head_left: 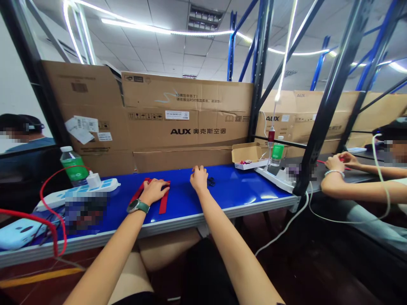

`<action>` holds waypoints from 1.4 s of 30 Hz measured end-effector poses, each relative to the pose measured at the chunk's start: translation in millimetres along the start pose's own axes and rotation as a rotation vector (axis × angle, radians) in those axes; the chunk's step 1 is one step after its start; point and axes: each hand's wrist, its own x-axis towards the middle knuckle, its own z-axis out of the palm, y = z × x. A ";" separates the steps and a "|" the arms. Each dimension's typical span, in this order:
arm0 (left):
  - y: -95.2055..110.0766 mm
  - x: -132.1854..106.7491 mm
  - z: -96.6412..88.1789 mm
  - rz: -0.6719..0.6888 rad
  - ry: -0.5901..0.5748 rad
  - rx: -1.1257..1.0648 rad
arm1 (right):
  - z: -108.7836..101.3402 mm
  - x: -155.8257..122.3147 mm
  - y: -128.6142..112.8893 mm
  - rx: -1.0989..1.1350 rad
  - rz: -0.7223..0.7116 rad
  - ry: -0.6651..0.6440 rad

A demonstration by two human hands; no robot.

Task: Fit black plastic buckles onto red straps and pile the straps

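Note:
My left hand [154,189], with a green-strapped watch on the wrist, lies palm down on a red strap [164,201] spread on the blue table [229,192]; its fingers are stretched flat over the strap. My right hand [199,177] rests on the table further right with its fingers curled under. A small black object [210,181] lies just to the right of its knuckles, touching or nearly touching them. Whether the curled fingers hold anything is hidden.
A white power strip [74,193], a green-labelled bottle [73,166] and a red cable [52,203] sit at the left. A small open cardboard box [248,155] and another power strip [275,176] stand at the right. Cardboard boxes [178,123] wall the back. Another person's hands [341,162] work at the right.

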 end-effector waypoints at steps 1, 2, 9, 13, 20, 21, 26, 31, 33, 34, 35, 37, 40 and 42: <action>0.5 -0.5 1.3 -0.025 -0.006 0.013 | 1.0 0.2 1.1 0.005 -0.007 -0.012; 0.3 -0.9 3.2 -0.041 -0.016 0.021 | 1.8 0.4 2.5 0.009 -0.009 -0.023; -17.4 -0.5 12.5 -0.152 0.087 0.089 | 2.0 2.9 6.4 0.032 -0.064 -0.073; -16.0 6.2 3.2 -0.123 0.247 0.015 | 4.4 0.2 -1.3 0.153 -0.388 -0.143; 5.5 9.3 25.9 0.277 -0.049 -0.195 | 30.5 -12.1 -11.5 0.084 -0.528 -0.633; 4.8 8.9 30.0 0.269 -0.062 -0.207 | 32.3 -12.2 -11.3 0.080 -0.517 -0.654; 0.1 8.4 33.6 0.263 -0.050 -0.250 | 31.2 -9.6 -9.2 0.103 -0.522 -0.649; 3.8 8.8 18.4 0.275 -0.035 -0.271 | 31.3 -7.4 -7.2 0.156 -0.543 -0.618; 3.8 8.2 12.4 0.207 0.020 -0.232 | 33.3 -6.4 -6.0 0.160 -0.544 -0.614; 3.2 7.7 10.4 0.152 0.058 -0.191 | 34.5 -5.8 -5.4 0.158 -0.542 -0.610; 2.5 7.1 9.3 0.091 0.088 -0.143 | 35.5 -5.2 -4.9 0.156 -0.541 -0.605; 1.3 5.8 9.4 -0.025 0.091 -0.063 | 36.2 -4.4 -4.5 0.159 -0.544 -0.597; 2.7 3.8 11.1 -0.026 0.026 -0.043 | 31.7 -4.7 -5.5 0.142 -0.542 -0.567; 6.6 2.2 9.9 0.062 0.008 -0.084 | 25.4 -6.3 -6.6 0.082 -0.492 -0.469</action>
